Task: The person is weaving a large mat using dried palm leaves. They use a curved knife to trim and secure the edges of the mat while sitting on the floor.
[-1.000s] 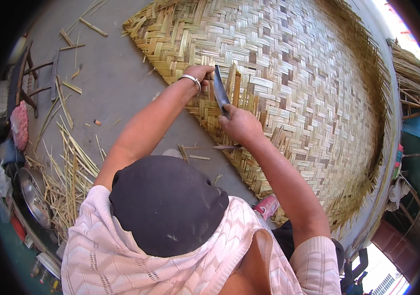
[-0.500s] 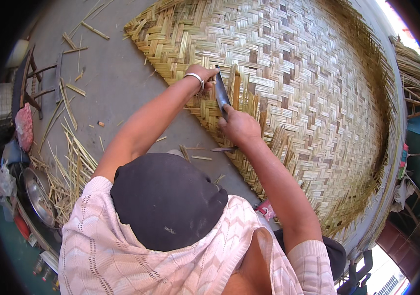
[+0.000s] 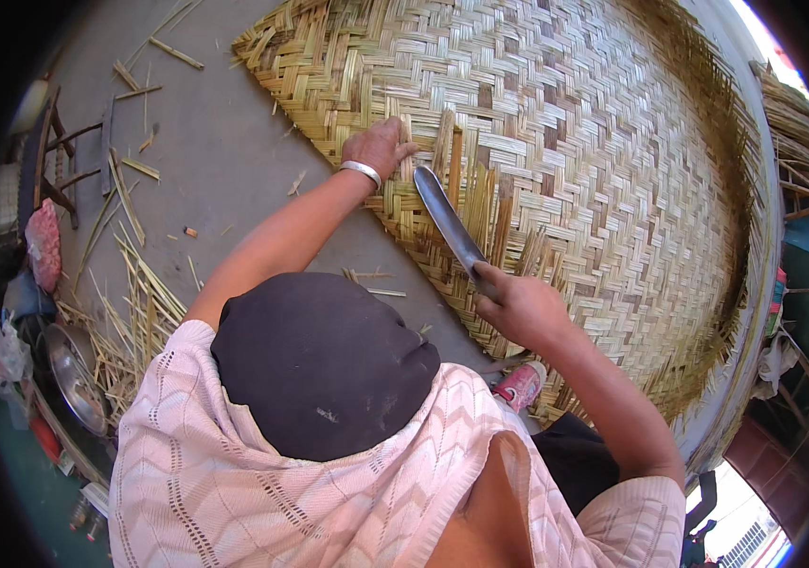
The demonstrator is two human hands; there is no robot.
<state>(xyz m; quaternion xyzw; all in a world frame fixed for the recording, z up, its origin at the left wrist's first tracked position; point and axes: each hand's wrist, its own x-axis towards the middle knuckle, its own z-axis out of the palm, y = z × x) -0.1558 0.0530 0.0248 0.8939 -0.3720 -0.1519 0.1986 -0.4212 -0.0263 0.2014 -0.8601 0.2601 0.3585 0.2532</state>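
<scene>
A large mat [image 3: 603,151] woven from pale and brown split strips lies in front of me, its left edge running diagonally. My left hand [image 3: 376,150], with a silver bangle at the wrist, rests on that edge. Its fingers are bent down and closed; a pale strip end shows beside them, but their grip is hidden. My right hand [image 3: 523,308] holds a long, curved metal blade [image 3: 447,218] with a rounded tip. The blade slants up and left over the mat's border, its tip just short of my left hand. Loose strip ends [image 3: 480,204] stand up beside the blade.
Cut strips [image 3: 144,312] lie heaped on the grey floor at left, near a metal basin [image 3: 73,379]. A wooden stool or chair [image 3: 68,156] lies farther up. A pink shoe [image 3: 521,386] is at the mat's near edge. Bundled stalks [image 3: 797,123] lie at far right.
My right hand has drawn back toward me and right with the blade, whose tip has left my left fingers. My left hand has shifted slightly left and stays on the mat's edge.
</scene>
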